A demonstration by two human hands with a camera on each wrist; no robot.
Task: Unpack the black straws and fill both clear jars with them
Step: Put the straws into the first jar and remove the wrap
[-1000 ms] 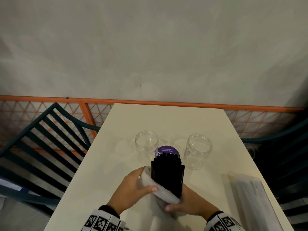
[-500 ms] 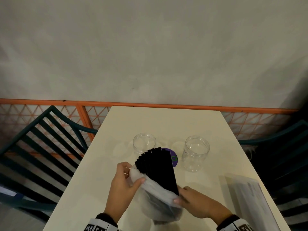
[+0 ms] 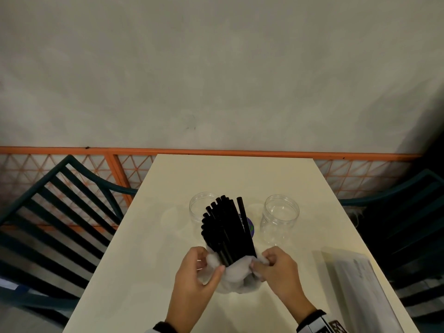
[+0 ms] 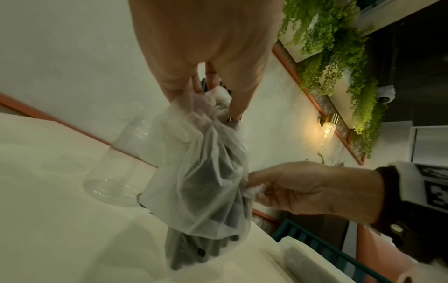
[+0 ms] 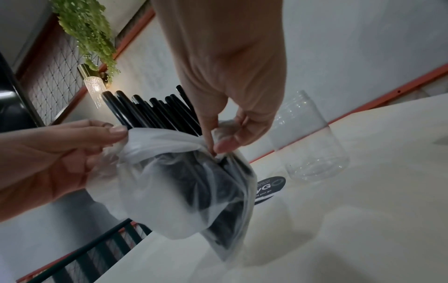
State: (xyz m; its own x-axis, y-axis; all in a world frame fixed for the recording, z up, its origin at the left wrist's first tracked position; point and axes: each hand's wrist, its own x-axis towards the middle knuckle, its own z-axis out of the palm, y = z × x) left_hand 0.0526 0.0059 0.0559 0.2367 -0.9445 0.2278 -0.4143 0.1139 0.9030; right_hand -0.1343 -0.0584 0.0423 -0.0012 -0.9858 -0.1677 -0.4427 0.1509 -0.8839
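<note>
You are seeing only the upper ends of the black straws (image 3: 225,227) clearly; their lower lengths are showing as dim dark shapes through the white bag (image 3: 234,276). The straws are covering part of the left jar (image 3: 195,209) and most of the purple sticker (image 3: 250,227), whose print is reading only in fragments. The bag is hiding the fingertips of your left hand (image 3: 194,280) and right hand (image 3: 280,270). The packet (image 3: 360,292) at the table's right edge is blurring and getting cut off.
</note>
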